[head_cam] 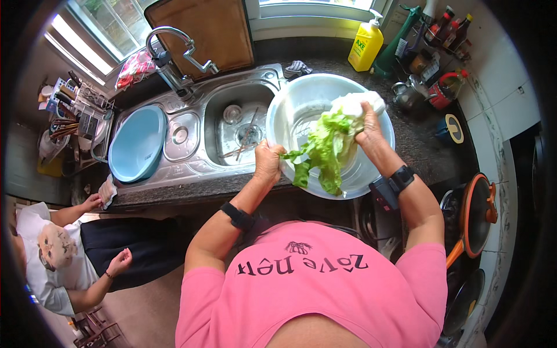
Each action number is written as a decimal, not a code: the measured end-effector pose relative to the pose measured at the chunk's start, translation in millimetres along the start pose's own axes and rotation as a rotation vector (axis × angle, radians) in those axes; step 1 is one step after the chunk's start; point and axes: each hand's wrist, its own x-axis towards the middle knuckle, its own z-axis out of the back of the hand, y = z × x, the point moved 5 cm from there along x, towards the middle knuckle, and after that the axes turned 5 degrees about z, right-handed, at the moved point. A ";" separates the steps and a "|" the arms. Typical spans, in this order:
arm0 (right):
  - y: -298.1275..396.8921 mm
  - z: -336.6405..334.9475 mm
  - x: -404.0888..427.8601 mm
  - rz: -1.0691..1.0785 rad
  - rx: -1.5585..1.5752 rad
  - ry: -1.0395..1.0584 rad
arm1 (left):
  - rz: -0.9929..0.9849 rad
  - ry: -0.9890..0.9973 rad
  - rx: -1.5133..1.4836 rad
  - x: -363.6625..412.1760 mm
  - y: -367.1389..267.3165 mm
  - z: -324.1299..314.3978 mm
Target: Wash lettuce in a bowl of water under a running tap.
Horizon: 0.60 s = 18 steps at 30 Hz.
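A large translucent plastic basin [287, 98] is before me, over the counter and the sink's right edge. At its left rim my left hand [267, 162] is closed, thumb inward, with the tip of a green leaf against it. My right hand [370, 124] grips a bunch of leafy lettuce [328, 143] above the basin's right half. Its green leaves hang down to the left, over the near rim. Beside the fingers, the bunch's upper end is bright white and too washed out to make out.
A steel sink [217, 117] holds chopsticks [248, 135] and a small clear cup [233, 114]. A blue basin [137, 143] leans on the drainboard. Yellow soap bottle [365, 45] stands behind; a lidded pan [476, 217] is right. At left, another person's hand [93, 202] holds a small packet [107, 191].
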 end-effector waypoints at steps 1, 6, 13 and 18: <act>-6.5 5.6 -1.6 -0.001 -0.075 -0.050 | 0.000 -0.001 -0.004 -0.4 -0.2 -0.6; -27.1 20.0 -15.2 -0.225 -0.443 -0.120 | -0.023 -0.049 0.090 -2.4 -1.7 1.3; 8.2 14.8 -25.1 0.125 -1.129 0.159 | 0.151 0.117 0.382 -17.5 -16.1 8.9; 25.0 -8.6 -52.3 0.034 -0.700 0.337 | 0.144 -0.026 0.557 -43.4 -41.8 62.8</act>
